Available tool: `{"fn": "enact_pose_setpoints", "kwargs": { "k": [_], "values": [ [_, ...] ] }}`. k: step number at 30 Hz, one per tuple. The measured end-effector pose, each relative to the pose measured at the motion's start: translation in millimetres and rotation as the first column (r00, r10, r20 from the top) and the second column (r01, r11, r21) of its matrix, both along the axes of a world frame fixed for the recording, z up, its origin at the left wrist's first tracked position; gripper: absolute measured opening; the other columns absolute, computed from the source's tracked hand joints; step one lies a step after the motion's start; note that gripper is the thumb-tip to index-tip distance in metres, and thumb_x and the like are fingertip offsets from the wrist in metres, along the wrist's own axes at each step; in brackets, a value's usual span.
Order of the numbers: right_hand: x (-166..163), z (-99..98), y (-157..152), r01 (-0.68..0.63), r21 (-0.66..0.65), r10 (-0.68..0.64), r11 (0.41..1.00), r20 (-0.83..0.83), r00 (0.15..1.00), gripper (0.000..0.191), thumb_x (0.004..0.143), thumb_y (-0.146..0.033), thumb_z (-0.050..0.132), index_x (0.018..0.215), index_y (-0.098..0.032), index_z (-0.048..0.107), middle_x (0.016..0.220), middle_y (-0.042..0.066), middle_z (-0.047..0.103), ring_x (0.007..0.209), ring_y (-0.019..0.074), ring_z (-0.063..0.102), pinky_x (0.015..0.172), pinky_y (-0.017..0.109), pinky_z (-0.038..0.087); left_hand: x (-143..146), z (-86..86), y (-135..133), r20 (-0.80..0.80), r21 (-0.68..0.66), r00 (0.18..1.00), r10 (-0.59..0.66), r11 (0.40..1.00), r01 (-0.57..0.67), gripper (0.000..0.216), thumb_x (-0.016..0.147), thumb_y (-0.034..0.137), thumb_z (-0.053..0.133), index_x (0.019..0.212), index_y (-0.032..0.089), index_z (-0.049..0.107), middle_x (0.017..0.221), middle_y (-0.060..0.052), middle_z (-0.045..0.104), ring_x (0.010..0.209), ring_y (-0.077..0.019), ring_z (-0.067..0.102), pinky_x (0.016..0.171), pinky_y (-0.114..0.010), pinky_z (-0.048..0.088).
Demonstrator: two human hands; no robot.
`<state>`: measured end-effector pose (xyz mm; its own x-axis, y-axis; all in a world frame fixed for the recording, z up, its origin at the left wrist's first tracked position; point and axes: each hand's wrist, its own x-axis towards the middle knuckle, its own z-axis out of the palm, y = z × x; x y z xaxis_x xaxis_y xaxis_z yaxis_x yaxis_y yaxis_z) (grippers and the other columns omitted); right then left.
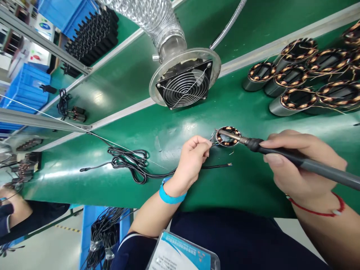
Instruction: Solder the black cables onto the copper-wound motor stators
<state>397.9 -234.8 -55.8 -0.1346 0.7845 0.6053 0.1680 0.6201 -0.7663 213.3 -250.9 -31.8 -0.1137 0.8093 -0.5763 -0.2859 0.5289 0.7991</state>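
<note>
My right hand (300, 161) grips a soldering iron (284, 153) by its dark handle, and the metal tip reaches over the rim of a motor stator (228, 136). Copper windings ring the stator, which stands on the green bench. My left hand (194, 157), with a blue band at the wrist, is closed in a pinch at the stator's left side. Thin wire leads (213, 139) run from its fingertips to the stator. Whether the iron's tip touches a lead is too small to tell. A black cable (129, 159) lies coiled at the left, its stripped end beyond my left wrist.
Several wound stators (298, 99) stand at the back right. A fume extractor fan (185, 88) hangs above the bench. A thin pale wire (56, 117) stretches in from the left. A blue bin (87, 232) of bundled cables sits below. Another person's arm (17, 210) is at far left.
</note>
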Motion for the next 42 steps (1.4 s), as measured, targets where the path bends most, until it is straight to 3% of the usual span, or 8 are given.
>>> {"fn": "enact_pose_setpoints", "kwargs": {
  "k": [16, 42],
  "values": [
    [1.0, -2.0, 1.6, -0.01, 0.054, 0.009, 0.998, 0.02, 1.0, 0.015, 0.09, -0.015, 0.063, 0.103, -0.022, 0.068, 0.076, 0.001, 0.063, 0.056, 0.0111, 0.05, 0.044, 0.026, 0.036, -2.2, -1.9, 0.8, 0.008, 0.035, 1.0, 0.007, 0.999, -0.007, 0.017, 0.071, 0.022, 0.063, 0.061, 0.017, 0.05, 0.048, 0.008, 0.042, 0.042, -0.0012, 0.028, 0.042, -0.017, 0.018],
    [2.0, -3.5, -1.9, -0.053, 0.015, 0.053, 0.998, 0.016, 0.998, 0.015, 0.091, -0.015, 0.064, 0.104, -0.021, 0.069, 0.079, 0.001, 0.063, 0.061, 0.0111, 0.053, 0.049, 0.027, 0.04, -2.1, 0.3, 2.3, 0.023, 0.051, 1.0, 0.017, 0.999, -0.018, 0.018, 0.073, 0.02, 0.063, 0.06, 0.017, 0.05, 0.047, 0.008, 0.042, 0.041, -0.0018, 0.027, 0.042, -0.017, 0.017]
  ]
}}
